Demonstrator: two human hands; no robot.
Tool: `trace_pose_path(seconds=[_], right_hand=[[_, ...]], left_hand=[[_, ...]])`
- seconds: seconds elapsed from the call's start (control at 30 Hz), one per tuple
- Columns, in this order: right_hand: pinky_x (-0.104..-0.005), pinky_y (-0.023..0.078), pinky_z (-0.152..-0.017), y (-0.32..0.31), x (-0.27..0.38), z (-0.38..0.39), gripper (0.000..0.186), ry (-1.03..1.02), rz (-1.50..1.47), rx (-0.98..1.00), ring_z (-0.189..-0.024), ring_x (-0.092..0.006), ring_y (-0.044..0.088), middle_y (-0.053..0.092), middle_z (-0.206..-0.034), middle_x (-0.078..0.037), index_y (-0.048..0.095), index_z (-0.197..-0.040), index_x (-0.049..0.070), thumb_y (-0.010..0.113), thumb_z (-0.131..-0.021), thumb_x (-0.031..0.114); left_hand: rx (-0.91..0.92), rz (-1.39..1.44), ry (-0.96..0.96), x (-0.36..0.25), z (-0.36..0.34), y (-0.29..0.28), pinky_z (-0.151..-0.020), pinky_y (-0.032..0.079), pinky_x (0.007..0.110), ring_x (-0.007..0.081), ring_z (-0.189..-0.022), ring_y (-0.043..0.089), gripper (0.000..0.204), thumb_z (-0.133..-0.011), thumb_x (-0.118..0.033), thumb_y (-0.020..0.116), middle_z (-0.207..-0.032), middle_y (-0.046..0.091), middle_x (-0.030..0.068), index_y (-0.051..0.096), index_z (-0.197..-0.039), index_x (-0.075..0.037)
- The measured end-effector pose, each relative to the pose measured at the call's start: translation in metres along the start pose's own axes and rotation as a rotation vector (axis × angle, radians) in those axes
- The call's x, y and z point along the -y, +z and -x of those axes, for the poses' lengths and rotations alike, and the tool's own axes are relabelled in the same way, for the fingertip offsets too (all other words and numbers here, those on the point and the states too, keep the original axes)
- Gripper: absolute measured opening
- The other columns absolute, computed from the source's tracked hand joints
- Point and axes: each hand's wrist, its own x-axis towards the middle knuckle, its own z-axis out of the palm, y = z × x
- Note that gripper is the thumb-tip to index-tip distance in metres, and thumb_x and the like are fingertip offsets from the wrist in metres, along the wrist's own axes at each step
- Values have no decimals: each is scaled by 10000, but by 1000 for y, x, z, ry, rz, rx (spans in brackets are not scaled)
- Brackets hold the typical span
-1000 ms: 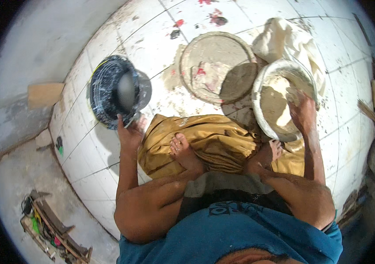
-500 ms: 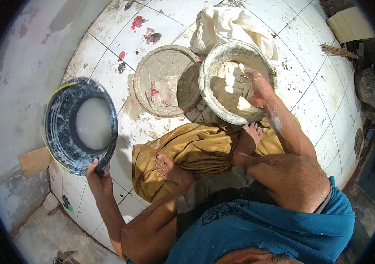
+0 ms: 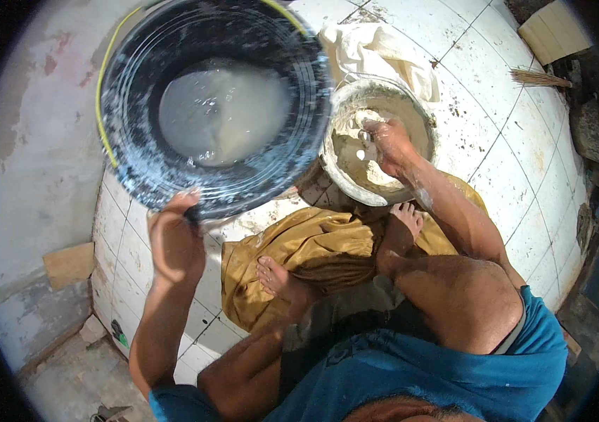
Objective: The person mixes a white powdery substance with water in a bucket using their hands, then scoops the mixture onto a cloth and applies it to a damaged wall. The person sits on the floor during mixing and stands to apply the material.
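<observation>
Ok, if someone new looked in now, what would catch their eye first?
A large, round black bucket with white streaks and cloudy liquid inside dominates the upper left, its lower rim gripped by the left hand. Right of it, the right hand reaches into a round, pale, paste-smeared bucket. Lower in view, a crumpled, shiny gold-brown cloth lies around the bare feet.

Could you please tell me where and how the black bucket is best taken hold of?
Probably grip the black bucket by its rim at the near edge, coming from the near side, as the left hand does: that wide, curved lip faces the person. Cloudy liquid inside suggests a firm, level hold.
</observation>
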Motion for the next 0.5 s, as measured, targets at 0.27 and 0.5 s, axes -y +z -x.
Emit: trace_pose_path(seconds=[0.27,0.5], right_hand=[[-426,494,-776,8,-13,-17,444,-72,-138,17,-982,-220,596,630,-1172,-191,648,-1134,-72,606,-970,339],[-382,510,-644,26,6,6,322,-5,-261,-21,-823,-189,617,654,-1090,-114,667,-1109,25,503,-1036,292]], left_hand=[[172,-936,660,8,-13,71,-888,553,402,342,-966,725,300,-783,108,693,-1072,737,226,705,-1076,46],[56,-1583,1274,17,-17,84,-986,476,485,234,-677,629,234,-746,67,698,-930,753,133,751,-974,44]])
